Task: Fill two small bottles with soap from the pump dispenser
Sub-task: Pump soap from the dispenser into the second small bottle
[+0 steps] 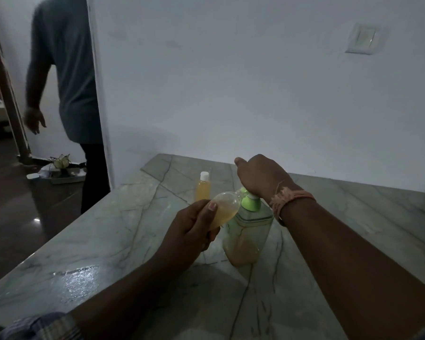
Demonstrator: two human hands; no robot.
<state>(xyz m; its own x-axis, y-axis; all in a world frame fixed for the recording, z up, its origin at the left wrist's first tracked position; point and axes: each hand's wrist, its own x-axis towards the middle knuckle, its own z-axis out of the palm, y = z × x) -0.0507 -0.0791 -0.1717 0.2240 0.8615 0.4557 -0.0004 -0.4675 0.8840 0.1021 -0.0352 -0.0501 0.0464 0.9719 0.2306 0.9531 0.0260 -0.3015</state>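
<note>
A clear pump dispenser [245, 239] with a green pump top stands mid-table, partly filled with yellowish soap. My right hand [258, 177] rests on the pump head from above, palm down, hiding the nozzle. My left hand [194, 227] grips a small clear bottle [225, 207], tilted with its open mouth up against the green spout; yellowish soap sits inside it. A second small bottle [203, 188] with a white cap, filled with yellow soap, stands upright just behind, apart from both hands.
The grey marble table [108, 241] has a wet shiny patch [80, 280] at front left. A white wall stands behind it. A person [64, 82] stands in the doorway at left; small items lie on the dark floor [59, 168].
</note>
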